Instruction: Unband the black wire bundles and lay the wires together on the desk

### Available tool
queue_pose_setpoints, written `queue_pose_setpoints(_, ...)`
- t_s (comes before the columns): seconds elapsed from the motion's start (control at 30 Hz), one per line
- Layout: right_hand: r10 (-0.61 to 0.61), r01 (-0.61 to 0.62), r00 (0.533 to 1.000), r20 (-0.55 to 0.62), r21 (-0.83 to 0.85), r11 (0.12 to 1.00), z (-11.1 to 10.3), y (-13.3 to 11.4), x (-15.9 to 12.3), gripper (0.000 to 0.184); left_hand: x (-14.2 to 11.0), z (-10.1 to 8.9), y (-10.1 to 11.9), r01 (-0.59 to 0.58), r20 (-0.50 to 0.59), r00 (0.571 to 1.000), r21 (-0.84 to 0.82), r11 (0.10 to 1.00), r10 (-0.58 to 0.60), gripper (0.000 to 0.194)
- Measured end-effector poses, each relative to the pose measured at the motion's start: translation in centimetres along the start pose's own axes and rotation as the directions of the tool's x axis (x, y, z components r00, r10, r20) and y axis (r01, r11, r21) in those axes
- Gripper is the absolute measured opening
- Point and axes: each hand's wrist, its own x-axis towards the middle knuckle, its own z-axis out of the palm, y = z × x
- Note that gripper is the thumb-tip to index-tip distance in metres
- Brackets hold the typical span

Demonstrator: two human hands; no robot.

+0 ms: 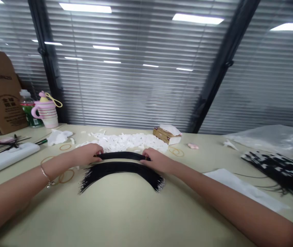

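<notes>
Fingers [100, 150]: pinched narrow, the left hand [89, 155] holding the left end of a black bundle [122, 155], the right hand [159, 160] holding its right end.
Black bundle: stretched between the hands at the centre of the frame, bowed slightly upward; whether it touches the table [136, 219] cannot be told.
Second bundle [122, 167]: arched on the table just below the first, its pale-tipped ends fanned to lower left and lower right.
Wrist: a bracelet [49, 183] circles the left one.
Scraps [128, 141]: a white heap just above the held bundle, spread across mid-frame.
Bands [66, 182]: thin loops beside the left forearm, more near the right hand.
Tissue box [167, 134]: at the heap's right end, a small pink item [193, 146] to its right.
Right of the frame: a white sheet [241, 187] partly behind the forearm, a dark pile [282, 171] with white pieces, a clear bag [269, 137] above it.
Left of the frame: a white device [12, 158], a crumpled tissue [59, 136], a pink cup [48, 115], a bottle [29, 111] and a carton [3, 92].
Blinds [136, 85]: lowered across the top of the frame, with bright lights reflected.
</notes>
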Motion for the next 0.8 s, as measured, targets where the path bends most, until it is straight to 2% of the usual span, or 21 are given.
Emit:
queue_pose_setpoints(0.13,0.007,-0.007,1.000,0.008,-0.027,1.000,0.6,-0.4,-0.1,0.026,-0.1,0.2,0.1,0.001,0.027,1.000,0.025,1.000,-0.002,0.027)
queue_pose_setpoints(0.23,0.057,-0.058,0.998,-0.018,-0.049,0.997,0.4,-1.1,-0.4,0.026,-0.2,-0.5,0.7,0.016,0.010,1.000,0.058,0.998,-0.017,0.026)
queue_pose_setpoints(0.3,0.101,-0.104,0.993,-0.058,-0.062,0.993,-0.4,-1.6,-0.5,0.026,-0.4,-1.7,1.1,0.038,-0.033,0.999,0.075,0.996,-0.036,0.024)
queue_pose_setpoints(0.4,0.141,-0.155,0.978,-0.156,-0.080,0.985,-2.7,-2.4,-1.1,0.028,-1.5,-4.9,1.8,0.108,-0.153,0.984,0.102,0.989,-0.091,0.028)
queue_pose_setpoints(0.5,0.121,-0.145,0.962,-0.246,-0.081,0.986,-5.1,-3.9,-2.9,0.027,-4.4,-7.9,2.5,0.182,-0.261,0.955,0.131,0.975,-0.143,0.034)
queue_pose_setpoints(0.57,0.074,-0.096,0.959,-0.274,-0.068,0.993,-6.0,-5.0,-4.9,0.026,-7.3,-8.5,2.9,0.209,-0.293,0.943,0.141,0.968,-0.160,0.034)
queue_pose_setpoints(0.67,0.004,-0.005,0.961,-0.277,-0.003,1.000,-5.9,-6.5,-8.0,0.024,-11.3,-6.7,3.9,0.249,-0.388,0.905,0.153,0.956,-0.173,0.041)
queue_pose_setpoints(0.7,-0.010,0.021,0.963,-0.271,0.038,0.999,-5.4,-6.8,-8.7,0.024,-12.3,-5.7,4.5,0.228,-0.381,0.912,0.160,0.961,-0.153,0.044)
queue_pose_setpoints(0.8,-0.064,0.089,0.979,-0.193,0.122,0.989,-3.6,-7.6,-10.0,0.021,-13.4,-2.7,7.2,0.021,-0.276,0.961,0.199,0.980,0.036,0.054)
